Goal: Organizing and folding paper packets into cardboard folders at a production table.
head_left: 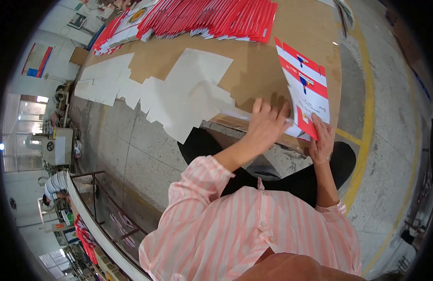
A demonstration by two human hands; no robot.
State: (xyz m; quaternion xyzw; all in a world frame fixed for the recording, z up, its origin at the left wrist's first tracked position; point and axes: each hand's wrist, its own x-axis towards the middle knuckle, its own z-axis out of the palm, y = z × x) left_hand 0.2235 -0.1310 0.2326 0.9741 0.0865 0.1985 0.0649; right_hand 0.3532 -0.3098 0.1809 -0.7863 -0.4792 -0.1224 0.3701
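A flat red-and-white printed carton (315,100) with small blue pictures stands tilted at the table's right end. My right hand (322,138) grips its lower right edge, fingers lying against the red lower part. My left hand (269,122) is at the carton's lower left edge, its fingers bent and apart; whether the fingertips touch the carton is hard to tell. Beside the left wrist is a pale, blurred strip of card. Plain whitish card blanks (186,96) lie to the left, overlapping one another and hanging past the table's near edge.
A long row of red-and-white folded cartons (216,18) lies along the far side of the brown table (251,65). To the left, a person (57,185) bends near machinery beyond a metal-framed bench (101,225). A yellow line (368,103) marks the floor at right.
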